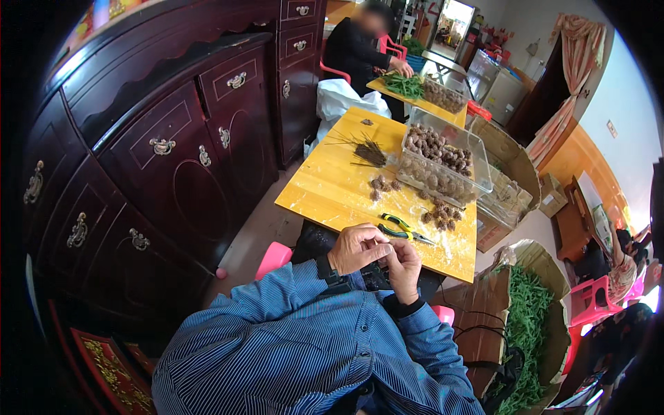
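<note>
My left hand and my right hand meet at the near edge of a yellow table, fingers pinched together. Whatever sits between the fingertips is too small or hidden to make out. Just beyond the hands lie pliers with yellow and black handles. Loose pine cones are scattered to the right of the pliers, and a smaller group of pine cones lies farther up. A bundle of thin dark stems rests on the far part of the table.
A clear plastic bin of pine cones stands at the table's right. Cardboard boxes are on the right, one filled with green artificial sprigs. Dark wooden cabinets line the left. Another person works at a farther table with greenery.
</note>
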The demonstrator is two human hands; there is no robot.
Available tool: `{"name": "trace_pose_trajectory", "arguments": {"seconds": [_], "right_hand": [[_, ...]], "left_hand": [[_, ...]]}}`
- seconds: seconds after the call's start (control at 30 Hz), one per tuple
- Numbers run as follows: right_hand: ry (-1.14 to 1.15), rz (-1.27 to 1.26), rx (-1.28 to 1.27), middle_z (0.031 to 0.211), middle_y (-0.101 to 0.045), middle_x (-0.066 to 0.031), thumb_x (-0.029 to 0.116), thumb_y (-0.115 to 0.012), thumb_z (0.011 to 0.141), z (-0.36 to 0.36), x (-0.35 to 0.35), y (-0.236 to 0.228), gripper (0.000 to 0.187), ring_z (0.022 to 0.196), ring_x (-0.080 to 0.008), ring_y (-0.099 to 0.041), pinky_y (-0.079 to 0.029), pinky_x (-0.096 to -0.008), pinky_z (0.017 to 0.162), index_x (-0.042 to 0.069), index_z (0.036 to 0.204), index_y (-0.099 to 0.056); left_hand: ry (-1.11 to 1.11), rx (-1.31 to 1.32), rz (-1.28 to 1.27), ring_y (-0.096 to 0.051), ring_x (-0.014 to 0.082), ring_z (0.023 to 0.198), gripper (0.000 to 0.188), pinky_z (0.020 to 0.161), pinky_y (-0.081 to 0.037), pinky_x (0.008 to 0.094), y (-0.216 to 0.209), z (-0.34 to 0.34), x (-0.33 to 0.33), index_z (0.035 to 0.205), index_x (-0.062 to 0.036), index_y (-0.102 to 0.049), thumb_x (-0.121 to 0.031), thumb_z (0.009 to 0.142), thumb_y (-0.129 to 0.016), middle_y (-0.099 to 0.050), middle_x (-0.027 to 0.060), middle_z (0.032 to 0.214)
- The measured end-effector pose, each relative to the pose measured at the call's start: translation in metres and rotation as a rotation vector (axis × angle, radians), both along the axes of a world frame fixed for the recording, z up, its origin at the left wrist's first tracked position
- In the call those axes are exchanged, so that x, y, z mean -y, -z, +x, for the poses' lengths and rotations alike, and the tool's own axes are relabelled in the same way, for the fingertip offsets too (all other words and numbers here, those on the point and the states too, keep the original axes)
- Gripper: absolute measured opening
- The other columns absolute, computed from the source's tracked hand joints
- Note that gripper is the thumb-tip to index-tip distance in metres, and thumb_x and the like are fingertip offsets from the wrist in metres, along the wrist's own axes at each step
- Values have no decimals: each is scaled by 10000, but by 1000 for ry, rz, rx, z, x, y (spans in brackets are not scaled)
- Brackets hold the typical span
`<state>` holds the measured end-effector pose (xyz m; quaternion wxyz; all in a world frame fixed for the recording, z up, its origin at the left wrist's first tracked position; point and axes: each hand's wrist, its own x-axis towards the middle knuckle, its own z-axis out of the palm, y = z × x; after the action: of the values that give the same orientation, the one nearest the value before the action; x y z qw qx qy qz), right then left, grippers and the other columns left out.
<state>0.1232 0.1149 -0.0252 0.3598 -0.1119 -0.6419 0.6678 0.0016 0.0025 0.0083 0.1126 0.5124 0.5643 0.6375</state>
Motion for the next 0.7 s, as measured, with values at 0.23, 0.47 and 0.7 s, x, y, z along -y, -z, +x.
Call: {"name": "trace_pose_trajectory", "arguments": {"seconds": [0.23,0.47,0.7], "right_hand": [[175,561,73,819,-688,-59,31,-690,907,4,4,-17,87,688,-93,-629,-509,-235,617,-6,978,-659],[184,753,95,809,-677,-115,-1,-733,822,6,6,-29,144,662,-195,-661,-512,-282,597,21,953,-678],[169,854,110,804,-679,-124,5,-738,820,7,2,-27,134,672,-189,-666,-515,-283,598,18,939,-678]], "left_hand": [[46,640,-360,-587,58,645,168,552,-470,191,7,-14,-2,888,-33,-701,-188,943,-672,-640,-5,745],[149,602,-430,-569,37,605,145,512,-458,182,6,-21,2,882,-51,-698,-190,921,-683,-626,-16,696],[137,496,-448,-567,58,576,122,499,-459,214,8,-23,3,838,-13,-698,-129,870,-710,-635,-5,669]]}}
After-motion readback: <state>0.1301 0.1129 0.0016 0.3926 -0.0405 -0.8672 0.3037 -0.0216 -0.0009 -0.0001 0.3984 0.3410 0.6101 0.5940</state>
